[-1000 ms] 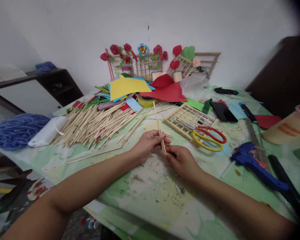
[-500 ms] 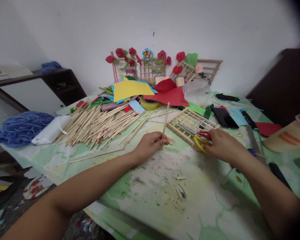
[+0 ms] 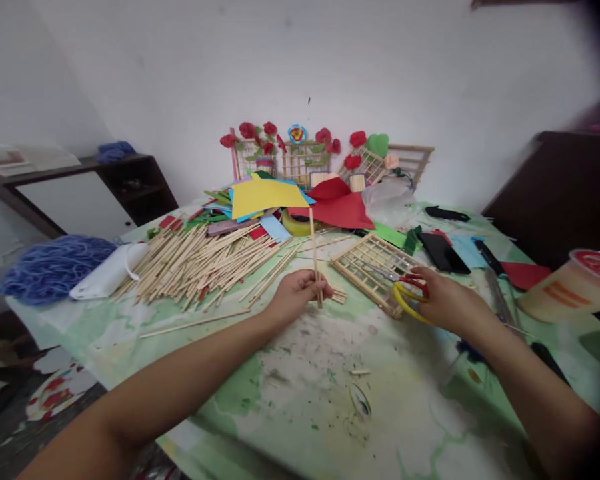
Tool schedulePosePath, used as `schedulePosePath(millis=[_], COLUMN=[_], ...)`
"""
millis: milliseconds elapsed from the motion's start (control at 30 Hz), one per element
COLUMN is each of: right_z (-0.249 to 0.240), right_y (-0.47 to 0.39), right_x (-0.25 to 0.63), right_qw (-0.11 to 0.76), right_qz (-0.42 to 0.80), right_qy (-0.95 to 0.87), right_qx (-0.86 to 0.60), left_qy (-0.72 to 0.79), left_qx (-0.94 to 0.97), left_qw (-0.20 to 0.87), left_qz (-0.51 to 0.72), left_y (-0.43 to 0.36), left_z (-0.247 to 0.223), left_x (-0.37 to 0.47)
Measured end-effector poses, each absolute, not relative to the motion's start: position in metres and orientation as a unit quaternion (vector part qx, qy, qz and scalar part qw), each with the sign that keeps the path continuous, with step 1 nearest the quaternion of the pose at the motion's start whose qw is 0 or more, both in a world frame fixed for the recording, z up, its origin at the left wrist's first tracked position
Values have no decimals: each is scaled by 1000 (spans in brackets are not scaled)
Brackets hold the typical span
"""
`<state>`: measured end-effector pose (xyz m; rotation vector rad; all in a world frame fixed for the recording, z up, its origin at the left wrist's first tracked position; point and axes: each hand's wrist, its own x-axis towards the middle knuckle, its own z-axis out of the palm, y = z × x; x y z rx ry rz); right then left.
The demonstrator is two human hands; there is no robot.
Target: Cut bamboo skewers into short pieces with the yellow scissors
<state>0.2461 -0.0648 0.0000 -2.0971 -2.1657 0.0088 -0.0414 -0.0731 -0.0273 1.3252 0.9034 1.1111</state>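
Observation:
Pinched in my left hand (image 3: 300, 295) is a thin wooden stick (image 3: 313, 243), held nearly upright with a short second piece seeming to lie alongside it low down. Just right of that hand, several short cut sticks (image 3: 338, 295) rest on the cloth. My right hand (image 3: 443, 297) is closed on the yellow and red handles of a pair of scissors (image 3: 410, 300); the blades point left, over a wooden stick lattice (image 3: 367, 270). A large heap of sticks (image 3: 195, 260) lies to the left.
Blue yarn (image 3: 55, 267) and a white glue gun-like object (image 3: 107, 272) sit at the left. Coloured paper (image 3: 270, 197), tape (image 3: 300, 223) and flower-decked lattices (image 3: 305, 157) are at the back. A phone (image 3: 444, 253), knives and a drink cup (image 3: 573, 287) stand at the right.
The stick in my left hand now stands taller, tilting slightly left instead of right. My right hand still holds the scissors near the lattice. The head view has tipped up slightly.

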Motion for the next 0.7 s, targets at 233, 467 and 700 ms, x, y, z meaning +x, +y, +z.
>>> schedulePosePath(millis=[233,467,700], right_z=[14,14,15], right_y=[-71,-91,-98], right_x=[231,195,185], right_qw=[238,201,152], right_qz=[88,138,63], right_qy=[-747,-797,-825], right_qx=[-615,-553,-541], left_qy=[375,355,359], left_qx=[491,516,526], left_qw=[633,639,636], left_qz=[466,446,435], left_y=[-74,-81,-82], left_z=[-27,-22,-22], left_x=[-39,-39,-37])
